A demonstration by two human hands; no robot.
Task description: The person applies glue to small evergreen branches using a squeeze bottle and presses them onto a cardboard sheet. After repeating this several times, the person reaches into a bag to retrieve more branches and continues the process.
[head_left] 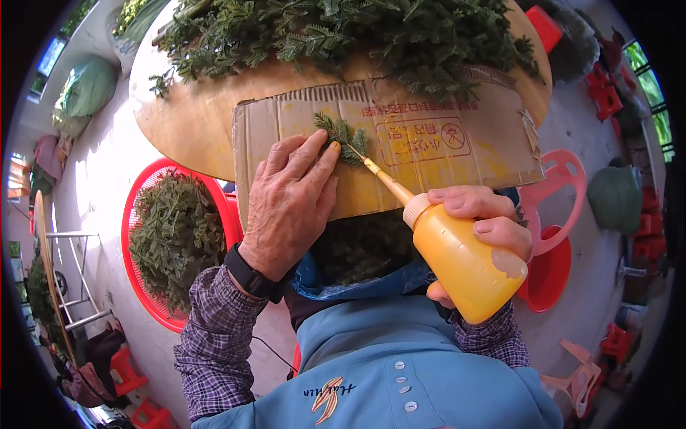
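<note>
A small green fir sprig (344, 137) lies on a flat piece of brown cardboard (279, 118) smeared with yellow. My left hand (289, 196) reaches over the cardboard's left part and holds the sprig down with its fingertips. One of those fingertips is stained yellow. Wrapped round a squeeze bottle (464, 261) of yellow liquid is my right hand (493, 218). The bottle tilts up to the left, and its long narrow nozzle ends at the sprig's right side. Whether the tip touches the needles I cannot tell.
A round wooden table (182, 136) carries a big heap of fir branches (371, 36) behind the cardboard. A red basket (128, 236) of fir sprigs stands at the left. Below the cardboard is a blue bag (314, 286) with dark greenery; a red bucket (550, 279) is at right.
</note>
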